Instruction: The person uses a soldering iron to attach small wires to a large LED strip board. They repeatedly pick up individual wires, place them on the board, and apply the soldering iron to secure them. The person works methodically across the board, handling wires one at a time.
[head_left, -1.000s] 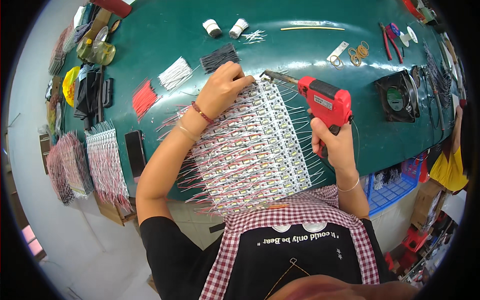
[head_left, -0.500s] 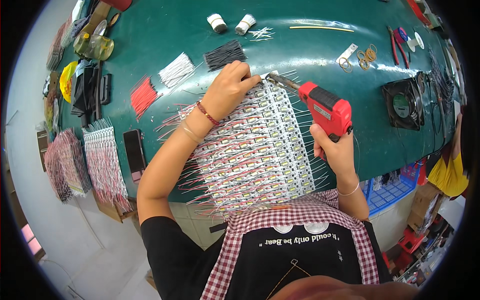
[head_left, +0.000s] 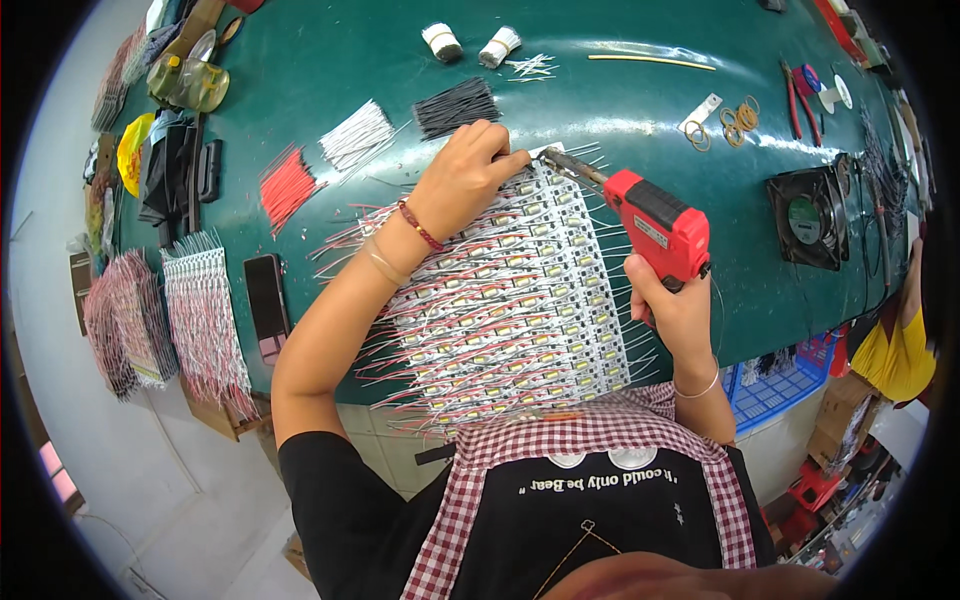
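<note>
My right hand (head_left: 672,305) is wrapped round the grip of a red and black soldering gun (head_left: 660,222), whose metal tip points left at the top edge of a panel of white LED circuit boards (head_left: 535,300). Right beside that tip, my left hand (head_left: 468,170) pinches with thumb and forefinger at the panel's far edge. Whatever sits between those fingertips is too small to make out. Red and white wires stick out across the panel's left part, and dark wires fringe its right side. The panel's near edge meets my checked apron (head_left: 560,432).
Beyond the panel lie red wires (head_left: 288,188), white wires (head_left: 357,135) and black wires (head_left: 455,108). A phone (head_left: 266,305) and wired panels (head_left: 205,315) are at left. Rubber bands (head_left: 740,122), pliers (head_left: 797,105) and a black fan (head_left: 808,215) stand right; a blue basket (head_left: 780,390) sits below the table edge.
The view has shifted slightly. Both hands keep their places at the panel's far edge, with the soldering gun's tip still beside the left fingertips.
</note>
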